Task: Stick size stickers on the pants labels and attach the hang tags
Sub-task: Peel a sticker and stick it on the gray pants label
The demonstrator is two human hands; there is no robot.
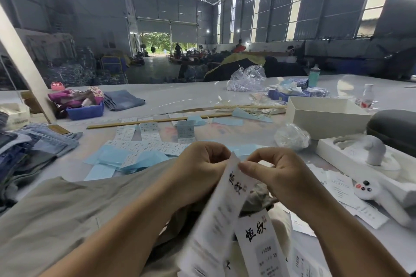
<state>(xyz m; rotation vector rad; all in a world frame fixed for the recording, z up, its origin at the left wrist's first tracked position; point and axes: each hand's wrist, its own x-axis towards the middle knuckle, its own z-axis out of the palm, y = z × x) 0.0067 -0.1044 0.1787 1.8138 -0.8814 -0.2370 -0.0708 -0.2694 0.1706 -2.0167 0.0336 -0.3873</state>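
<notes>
Over the khaki pants [67,213], both hands, left [200,166] and right [283,175], pinch the tag [227,204] top; best keep those fingers tight, steadying the tag.

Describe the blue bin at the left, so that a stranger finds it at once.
Start at the white slanted beam on the table's far left. Just right of its foot sits the blue bin, beside folded jeans. Unlike the other blue bin far right, it holds a purple floral bag.

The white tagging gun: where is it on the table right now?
In the head view the white tagging gun lies on the table's right side, beside the right hand, on scattered paper tags in front of the white foam tray.
</notes>
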